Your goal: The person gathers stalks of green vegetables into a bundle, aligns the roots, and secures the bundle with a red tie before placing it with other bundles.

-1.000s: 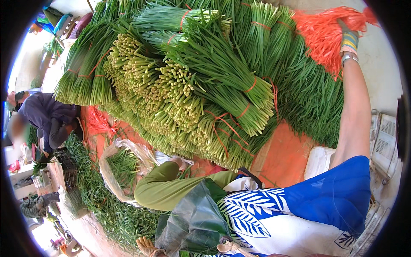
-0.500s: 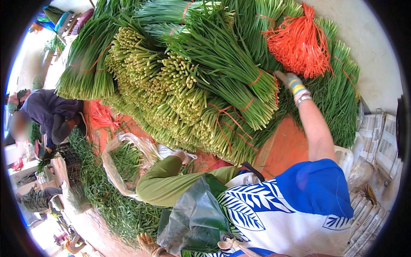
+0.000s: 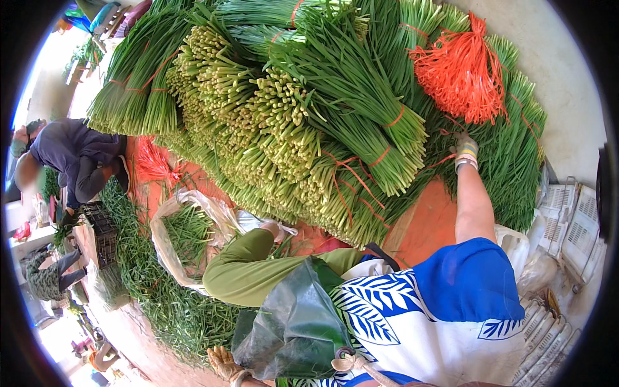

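My right hand (image 3: 465, 151), in a pale glove with a yellow and grey band, is closed at the right end of the pile. A red plastic strip (image 3: 443, 161) loops out from its fingers over loose green leaves. Left of it lies a tied bundle of long green stalks (image 3: 387, 119), like garlic chives, its cut ends toward the hand. Above the hand rests a bunch of red plastic strips (image 3: 459, 74), knotted at the top. My left hand (image 3: 224, 364), in a yellowish glove, is low in the view beside the green apron (image 3: 293, 335), fingers spread and holding nothing.
A big pile of stalk bundles (image 3: 251, 129) lies on an orange-red sheet (image 3: 429, 216). An opened plastic bag (image 3: 164, 242) of trimmings stands by my knee, near scattered leaves (image 3: 161, 309). White crates (image 3: 567, 213) stand at right. Another person (image 3: 74, 161) bends at far left.
My right hand has moved right and slightly down, away from the bundle's end, drawing the red strip along. The left hand stays low with its fingers spread. The view has shifted slightly.
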Available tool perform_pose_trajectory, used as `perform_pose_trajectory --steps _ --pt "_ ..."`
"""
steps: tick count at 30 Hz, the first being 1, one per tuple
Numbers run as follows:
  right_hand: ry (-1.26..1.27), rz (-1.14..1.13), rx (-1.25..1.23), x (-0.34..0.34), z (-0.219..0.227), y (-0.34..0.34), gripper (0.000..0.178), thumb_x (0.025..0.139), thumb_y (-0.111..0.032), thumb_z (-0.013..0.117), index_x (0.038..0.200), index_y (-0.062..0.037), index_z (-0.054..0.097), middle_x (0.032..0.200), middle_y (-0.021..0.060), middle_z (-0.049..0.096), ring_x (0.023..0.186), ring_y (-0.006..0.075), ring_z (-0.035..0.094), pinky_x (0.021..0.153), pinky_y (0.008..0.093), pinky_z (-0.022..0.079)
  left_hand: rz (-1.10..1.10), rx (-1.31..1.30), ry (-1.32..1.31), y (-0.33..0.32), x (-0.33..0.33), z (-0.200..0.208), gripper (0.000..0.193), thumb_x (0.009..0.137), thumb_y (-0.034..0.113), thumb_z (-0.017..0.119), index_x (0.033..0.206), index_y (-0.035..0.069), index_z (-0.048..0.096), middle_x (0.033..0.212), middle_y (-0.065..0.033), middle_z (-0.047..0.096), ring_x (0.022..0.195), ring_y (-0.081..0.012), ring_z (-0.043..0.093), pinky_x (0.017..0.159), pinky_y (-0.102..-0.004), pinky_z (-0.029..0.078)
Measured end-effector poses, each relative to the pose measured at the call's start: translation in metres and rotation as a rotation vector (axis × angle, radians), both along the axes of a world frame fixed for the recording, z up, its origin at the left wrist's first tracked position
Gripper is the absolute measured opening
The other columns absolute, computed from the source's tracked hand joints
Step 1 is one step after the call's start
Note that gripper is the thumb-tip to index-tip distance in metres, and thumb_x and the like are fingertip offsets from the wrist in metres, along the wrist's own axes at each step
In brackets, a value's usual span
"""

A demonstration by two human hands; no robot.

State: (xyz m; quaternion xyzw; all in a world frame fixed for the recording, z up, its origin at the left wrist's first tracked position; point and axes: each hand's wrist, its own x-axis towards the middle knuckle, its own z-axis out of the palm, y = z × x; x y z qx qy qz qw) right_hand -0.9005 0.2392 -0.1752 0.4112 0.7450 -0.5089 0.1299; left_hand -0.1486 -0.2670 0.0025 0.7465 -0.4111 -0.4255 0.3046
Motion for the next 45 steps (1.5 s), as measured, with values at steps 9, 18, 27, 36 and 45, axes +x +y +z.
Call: perform_pose_trajectory --steps 9,18,27,36,45 --pt "0.317 0.218 -0.205 0.063 0.062 -0.045 0.036 0.092 -0.034 0.048 0.102 -0.0026 0.061 0.047 -0.0063 0.036 0.036 0.0065 0.033 0.038 0.0271 0.045 -0.239 -0.218 0.106 -0.019 -0.073 0.028 0.051 0.089 0.033 0.054 0.132 0.011 0.04 0.124 -0.0154 0.05 0.106 -0.0246 0.053 0.091 -0.0367 0.041" --pt "0.606 0.548 -0.814 0.095 0.117 -0.172 0.029 0.083 -0.016 0.054 0.11 -0.0045 0.057 0.064 0.0005 0.051 0.041 0.0086 0.04 0.042 0.0269 0.045 -0.603 -0.429 0.31 -0.022 -0.193 0.062 0.046 0.09 0.02 0.053 0.131 0.002 0.04 0.111 -0.0142 0.059 0.094 -0.0189 0.06 0.086 -0.0301 0.048" --pt "0.164 1.458 0.071 0.125 0.079 -0.279 0.061 0.073 -0.027 0.067 0.127 -0.0072 0.047 0.108 0.0183 0.061 0.084 0.0266 0.062 0.072 0.0356 0.049 -0.657 -0.384 0.442 -0.013 -0.218 0.059 0.045 0.09 0.017 0.053 0.129 0.0 0.04 0.106 -0.0139 0.06 0.093 -0.0207 0.061 0.084 -0.0307 0.05" --pt "0.06 1.284 -0.496 0.165 0.175 -0.27 0.019 0.082 -0.015 0.056 0.08 0.0031 0.062 0.061 0.001 0.055 0.044 0.0036 0.045 0.04 0.021 0.043 -0.904 0.026 0.614 0.013 -0.321 0.066 0.053 0.079 0.001 0.06 0.129 0.001 0.043 0.118 -0.0138 0.055 0.076 -0.0137 0.06 0.07 -0.0265 0.05" --pt "-0.067 1.402 -0.776 0.208 0.26 -0.292 0.016 0.073 -0.01 0.059 0.08 0.0031 0.063 0.057 0.0018 0.056 0.043 0.0055 0.048 0.04 0.0192 0.039 -1.288 0.187 0.726 0.07 -0.416 0.029 0.071 0.079 0.007 0.065 0.138 0.004 0.027 0.104 -0.007 0.057 0.06 -0.0061 0.05 0.053 -0.0212 0.045"
